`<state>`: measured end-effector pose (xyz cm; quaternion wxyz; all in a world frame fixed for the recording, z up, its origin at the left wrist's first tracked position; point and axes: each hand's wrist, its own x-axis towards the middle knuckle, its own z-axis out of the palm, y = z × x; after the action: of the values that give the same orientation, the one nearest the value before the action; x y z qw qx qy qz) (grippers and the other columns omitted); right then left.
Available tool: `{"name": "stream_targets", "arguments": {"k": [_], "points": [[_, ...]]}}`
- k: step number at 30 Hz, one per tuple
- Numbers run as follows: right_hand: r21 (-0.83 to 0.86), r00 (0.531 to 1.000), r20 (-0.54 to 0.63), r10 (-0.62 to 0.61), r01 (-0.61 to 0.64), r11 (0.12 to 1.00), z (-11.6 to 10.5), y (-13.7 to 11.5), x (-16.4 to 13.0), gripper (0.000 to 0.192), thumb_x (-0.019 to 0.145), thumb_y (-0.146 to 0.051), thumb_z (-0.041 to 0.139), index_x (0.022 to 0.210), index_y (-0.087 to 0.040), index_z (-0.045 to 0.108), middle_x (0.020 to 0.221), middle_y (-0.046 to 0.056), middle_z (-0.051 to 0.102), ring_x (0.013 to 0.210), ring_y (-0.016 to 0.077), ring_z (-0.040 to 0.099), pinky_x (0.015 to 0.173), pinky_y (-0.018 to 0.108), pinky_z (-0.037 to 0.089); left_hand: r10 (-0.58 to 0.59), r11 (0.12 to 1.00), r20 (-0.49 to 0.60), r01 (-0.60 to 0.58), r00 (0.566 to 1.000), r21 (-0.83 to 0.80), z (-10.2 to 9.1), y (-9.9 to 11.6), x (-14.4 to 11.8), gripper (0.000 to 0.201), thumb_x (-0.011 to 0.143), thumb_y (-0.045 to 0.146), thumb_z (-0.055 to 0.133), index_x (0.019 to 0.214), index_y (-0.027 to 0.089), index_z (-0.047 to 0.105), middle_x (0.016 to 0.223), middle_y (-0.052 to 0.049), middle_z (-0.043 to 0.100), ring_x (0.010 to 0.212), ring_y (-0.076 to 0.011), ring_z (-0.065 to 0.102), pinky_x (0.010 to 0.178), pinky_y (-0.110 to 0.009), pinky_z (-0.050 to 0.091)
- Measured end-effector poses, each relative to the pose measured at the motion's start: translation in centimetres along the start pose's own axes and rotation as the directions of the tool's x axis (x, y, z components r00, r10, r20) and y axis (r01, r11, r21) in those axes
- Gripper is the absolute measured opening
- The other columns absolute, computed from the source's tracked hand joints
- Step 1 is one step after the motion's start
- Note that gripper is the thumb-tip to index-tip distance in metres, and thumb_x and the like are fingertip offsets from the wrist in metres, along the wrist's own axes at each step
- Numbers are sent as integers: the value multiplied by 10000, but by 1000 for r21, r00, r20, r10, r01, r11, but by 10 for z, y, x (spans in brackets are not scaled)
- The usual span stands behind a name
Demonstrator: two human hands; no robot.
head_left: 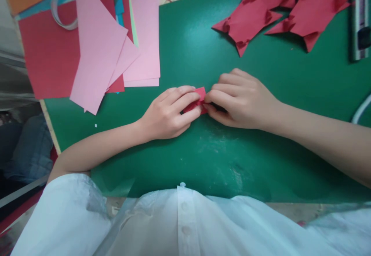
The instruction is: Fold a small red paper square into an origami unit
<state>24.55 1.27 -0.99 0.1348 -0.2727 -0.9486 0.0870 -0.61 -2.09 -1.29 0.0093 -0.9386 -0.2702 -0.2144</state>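
A small folded piece of red paper point(199, 98) lies on the green mat point(203, 55) in the middle. My left hand point(169, 113) presses down on its left part, fingers curled over it. My right hand point(242, 99) pinches its right end with fingertips and thumb. Most of the paper is hidden under the fingers of both hands.
Two folded red paper shapes point(249, 18) point(311, 12) lie at the far right of the mat. Pink sheets point(98, 43) and a red sheet point(49, 55) are stacked at far left, with a tape roll point(62, 7) on them. A dark striped object point(361, 16) lies at the right edge.
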Motion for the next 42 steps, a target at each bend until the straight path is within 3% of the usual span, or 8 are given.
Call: {"name": "stream_targets", "arguments": {"k": [5,13,18,22,29,37,42], "points": [[-29,988,-128,-82,79,996,3,1,-2,298,1103,-293,432,896,-203,627,804,40,676,783,184,514,716,359,332,7,1000,-39,-8,999,-21,1,0,1,170,1009,197,573,1093,194,721,1268,-104,773,1247,-256,719,1008,-431,640],[62,998,52,36,-39,997,-1,-2,1,359,1108,-341,368,913,-232,650,838,55,685,831,205,560,760,390,362,-4,994,-75,-4,997,-114,2,-1,1,155,988,165,605,1115,180,693,1265,-122,755,1252,-275,709,1008,-438,624],[44,1000,-18,-5,6,999,0,0,-1,349,1116,-327,376,928,-220,650,819,52,682,800,187,544,745,375,360,-16,991,-20,14,1000,-130,3,-2,-2,193,1017,192,574,1171,219,688,1317,-103,740,1309,-274,681,1039,-462,603],[-39,987,-128,-95,90,995,0,1,-2,292,1110,-296,428,934,-197,639,783,39,665,763,173,522,705,354,358,-5,995,-50,-1,999,-104,4,-3,-1,165,1015,190,580,1147,209,678,1293,-99,738,1285,-262,685,1022,-445,608],[43,1000,-12,-6,7,999,0,1,-1,291,1114,-320,403,963,-222,632,822,34,672,805,184,579,745,366,368,14,997,-103,-22,995,-69,5,-2,1,129,1005,184,588,1109,179,664,1247,-103,745,1227,-262,704,990,-419,626],[116,999,-44,-9,14,993,-1,2,-2,310,1138,-343,403,942,-201,598,814,36,649,807,177,565,748,365,346,14,996,-74,-20,997,-82,6,-3,0,149,1017,195,575,1141,196,658,1277,-95,731,1250,-264,690,993,-439,617],[-20,991,-110,-80,78,997,1,2,-2,266,1125,-298,420,960,-195,601,818,27,661,776,173,538,721,355,345,11,997,-79,-17,997,-79,7,-3,-1,157,1013,196,571,1145,195,656,1279,-101,728,1253,-265,683,997,-442,616]]}}
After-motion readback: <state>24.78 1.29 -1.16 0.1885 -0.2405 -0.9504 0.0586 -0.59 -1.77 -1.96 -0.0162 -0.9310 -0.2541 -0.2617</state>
